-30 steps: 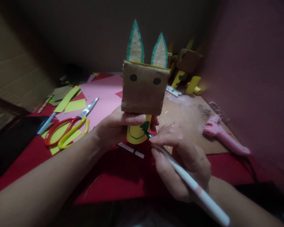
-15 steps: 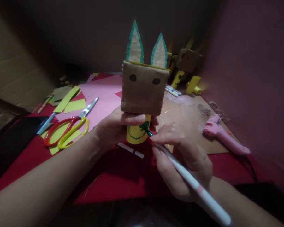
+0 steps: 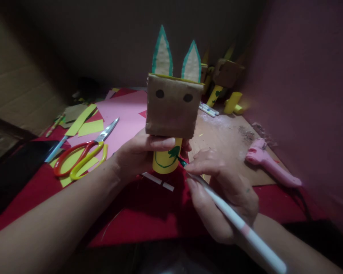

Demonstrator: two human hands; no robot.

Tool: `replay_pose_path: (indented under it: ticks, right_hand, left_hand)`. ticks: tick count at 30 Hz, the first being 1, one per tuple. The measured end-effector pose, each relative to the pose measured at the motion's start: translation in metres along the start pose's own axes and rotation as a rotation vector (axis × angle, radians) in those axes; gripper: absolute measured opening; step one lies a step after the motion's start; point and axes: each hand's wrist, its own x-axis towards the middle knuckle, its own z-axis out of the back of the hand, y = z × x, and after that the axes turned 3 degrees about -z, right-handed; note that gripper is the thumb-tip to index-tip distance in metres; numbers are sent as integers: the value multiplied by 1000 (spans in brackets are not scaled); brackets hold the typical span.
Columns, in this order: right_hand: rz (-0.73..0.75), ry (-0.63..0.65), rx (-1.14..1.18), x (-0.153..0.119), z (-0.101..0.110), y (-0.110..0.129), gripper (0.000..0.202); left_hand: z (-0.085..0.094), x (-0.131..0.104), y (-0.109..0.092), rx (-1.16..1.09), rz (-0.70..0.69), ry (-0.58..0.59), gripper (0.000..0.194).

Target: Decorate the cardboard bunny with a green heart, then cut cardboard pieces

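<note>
Holding a brown cardboard box-shaped head (image 3: 171,110) on a yellow paper-covered tube (image 3: 163,167), left hand (image 3: 138,150) wraps the tube right under the head, thumb across the front, some fingertips showing on the far side. Grip narrow, closed round the tube. Whole piece upright, in front of the person, above or on a red cloth (image 3: 143,228); can't tell if the base touches it. Right hand (image 3: 225,194) pinches a slim white marker with a dark green tip (image 3: 234,217) like a pen, near its front end. Tip at the edge of a green-filled patch (image 3: 173,151) on the tube, contact too small to confirm.

Handling, judged by looks: light, top-heavy, head wider than its support. Head fairly stiff but crushable at the edges; tube likely hollow, dents if squeezed hard. Two pointed pale ears with teal borders (image 3: 162,53) look thin and bendable, poor handles. Best hold: tube just below the head, as now, light pressure, fingers off the green in case it's wet and smears. Marker smooth, rigid, light, may slip a bit; take it by the barrel near the tip
</note>
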Motion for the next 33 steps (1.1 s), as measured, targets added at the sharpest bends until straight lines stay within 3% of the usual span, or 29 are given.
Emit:
replay_pose_path:
  ticks: [33]
  right_hand:
    - [23, 38, 8, 1, -1, 1, 22]
  left_hand:
    - [1, 1, 0, -13, 5, 25, 18]
